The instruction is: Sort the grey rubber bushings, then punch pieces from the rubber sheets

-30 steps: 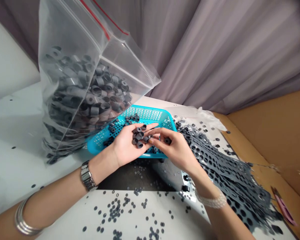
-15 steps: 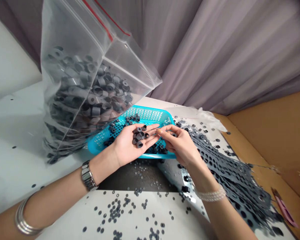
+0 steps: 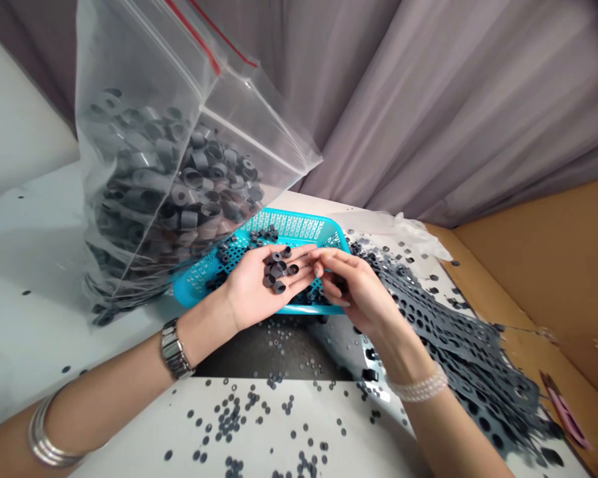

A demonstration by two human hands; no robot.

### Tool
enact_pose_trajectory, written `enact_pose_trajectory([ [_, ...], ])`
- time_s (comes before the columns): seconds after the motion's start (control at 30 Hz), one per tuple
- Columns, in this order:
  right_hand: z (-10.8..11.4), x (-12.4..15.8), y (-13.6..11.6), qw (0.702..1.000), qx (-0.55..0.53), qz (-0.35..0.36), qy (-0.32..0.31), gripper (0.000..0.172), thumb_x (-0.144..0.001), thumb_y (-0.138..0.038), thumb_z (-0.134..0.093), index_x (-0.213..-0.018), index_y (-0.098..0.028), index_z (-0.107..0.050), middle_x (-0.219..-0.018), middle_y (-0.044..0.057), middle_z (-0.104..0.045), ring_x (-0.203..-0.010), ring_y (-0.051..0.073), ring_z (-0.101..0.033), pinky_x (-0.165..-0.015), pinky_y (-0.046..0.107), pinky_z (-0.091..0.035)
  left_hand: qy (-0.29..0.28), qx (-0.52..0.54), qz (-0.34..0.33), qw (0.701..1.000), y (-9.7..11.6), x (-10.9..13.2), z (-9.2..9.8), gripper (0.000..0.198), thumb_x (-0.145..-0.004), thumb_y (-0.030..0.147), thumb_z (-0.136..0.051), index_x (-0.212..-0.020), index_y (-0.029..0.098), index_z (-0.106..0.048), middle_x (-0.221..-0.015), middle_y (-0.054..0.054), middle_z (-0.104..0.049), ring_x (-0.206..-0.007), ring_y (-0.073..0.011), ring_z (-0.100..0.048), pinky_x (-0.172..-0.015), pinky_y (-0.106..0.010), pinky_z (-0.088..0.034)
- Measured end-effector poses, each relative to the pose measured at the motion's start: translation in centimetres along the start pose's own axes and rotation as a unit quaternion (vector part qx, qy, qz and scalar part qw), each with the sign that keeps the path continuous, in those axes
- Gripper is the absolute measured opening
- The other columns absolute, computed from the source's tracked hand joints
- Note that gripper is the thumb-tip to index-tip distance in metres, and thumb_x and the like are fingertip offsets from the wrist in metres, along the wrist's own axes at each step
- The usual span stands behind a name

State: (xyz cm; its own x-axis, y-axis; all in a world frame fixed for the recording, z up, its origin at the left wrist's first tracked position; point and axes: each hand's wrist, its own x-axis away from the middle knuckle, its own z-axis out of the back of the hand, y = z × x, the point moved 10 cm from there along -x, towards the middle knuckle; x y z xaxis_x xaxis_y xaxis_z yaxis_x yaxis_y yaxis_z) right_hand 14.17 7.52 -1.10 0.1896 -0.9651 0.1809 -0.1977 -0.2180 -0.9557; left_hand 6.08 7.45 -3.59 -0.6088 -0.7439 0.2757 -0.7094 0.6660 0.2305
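My left hand (image 3: 254, 285) lies palm up above a turquoise perforated basket (image 3: 292, 310), its fingers stretched out. Several small dark grey rubber-looking caps (image 3: 279, 269) rest together on that palm and the finger bases. Thumb and forefinger pressed together, my right hand (image 3: 356, 285) is at the left hand's fingertips; what the pinch holds, if anything, is hidden. Something dark shows under its curled fingers, too shaded to tell. More of the dark caps (image 3: 266, 234) lie inside the basket, partly covered by my hands.
A large clear zip bag (image 3: 144, 166) full of dark cylindrical pieces stands left, overlapping the basket. Perforated dark sheets (image 3: 458, 345) lie right, beside cardboard (image 3: 538, 252) and a pink-handled tool (image 3: 565, 415). Small dark discs (image 3: 229, 421) litter the white table (image 3: 144, 435). A grey curtain (image 3: 379, 99) hangs behind.
My right hand's fingers have curled in further and its pinch has shifted slightly up along the left fingertips. The left hand and the caps on it stay nearly still.
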Motion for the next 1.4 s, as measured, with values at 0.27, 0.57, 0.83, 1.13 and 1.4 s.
enact_pose_trajectory([
  [0.27, -0.9, 1.4, -3.2, 0.913, 0.364, 0.160, 0.086, 0.021, -0.085, -0.034, -0.059, -0.087, -0.017, -0.072, -0.064, -0.001, -0.057, -0.057, 0.010, -0.039, -0.053, 0.024, -0.031, 0.035, -0.035, -0.019, 0.999, 0.5, -0.1, 0.8, 0.039, -0.088, 0.015, -0.039, -0.121, -0.002, -0.054, -0.094, -0.015, -0.070, -0.083, -0.0188, -0.067, -0.084, -0.031, -0.052],
  [0.57, -0.4, 1.0, -2.4, 0.898, 0.406, 0.136, 0.100, 0.017, -0.081, -0.030, -0.061, -0.084, -0.017, -0.072, -0.054, -0.005, -0.043, -0.052, 0.010, -0.032, -0.051, 0.025, -0.026, 0.013, -0.042, -0.010, 0.999, 0.4, 0.1, 0.3, 0.046, -0.088, 0.017, -0.039, -0.130, -0.001, -0.047, -0.114, -0.018, -0.066, -0.103, -0.0196, -0.064, -0.091, -0.029, -0.048],
  [0.83, -0.2, 0.7, -1.6, 0.945, 0.298, 0.104, 0.083, 0.012, -0.079, -0.028, -0.063, -0.080, -0.017, -0.069, -0.054, -0.006, -0.040, -0.049, 0.008, -0.029, -0.047, 0.023, -0.023, 0.004, -0.046, -0.005, 0.999, 0.4, 0.2, 0.3, 0.048, -0.088, 0.019, -0.041, -0.132, 0.001, -0.046, -0.113, -0.016, -0.068, -0.104, -0.0185, -0.064, -0.091, -0.027, -0.048],
  [1.13, -1.6, 0.4, 0.7, 0.974, -0.214, -0.049, -0.050, 0.013, -0.073, -0.016, -0.060, -0.069, -0.018, -0.048, -0.057, -0.008, -0.032, -0.044, 0.004, -0.012, -0.035, 0.015, -0.014, 0.012, -0.024, -0.006, 1.000, 0.3, 0.0, 0.5, 0.050, -0.088, 0.020, -0.040, -0.132, -0.001, -0.046, -0.117, -0.020, -0.065, -0.114, -0.0229, -0.059, -0.101, -0.033, -0.044],
  [1.4, -1.1, 0.6, -0.4, 0.991, -0.134, 0.014, -0.021, 0.003, -0.082, -0.020, -0.059, -0.081, -0.019, -0.056, -0.057, -0.008, -0.040, -0.040, 0.002, -0.013, -0.035, 0.016, -0.012, 0.020, -0.012, -0.011, 1.000, 0.3, 0.1, 0.6, 0.048, -0.087, 0.017, -0.040, -0.130, -0.003, -0.048, -0.114, -0.021, -0.066, -0.116, -0.0251, -0.058, -0.101, -0.034, -0.045],
])
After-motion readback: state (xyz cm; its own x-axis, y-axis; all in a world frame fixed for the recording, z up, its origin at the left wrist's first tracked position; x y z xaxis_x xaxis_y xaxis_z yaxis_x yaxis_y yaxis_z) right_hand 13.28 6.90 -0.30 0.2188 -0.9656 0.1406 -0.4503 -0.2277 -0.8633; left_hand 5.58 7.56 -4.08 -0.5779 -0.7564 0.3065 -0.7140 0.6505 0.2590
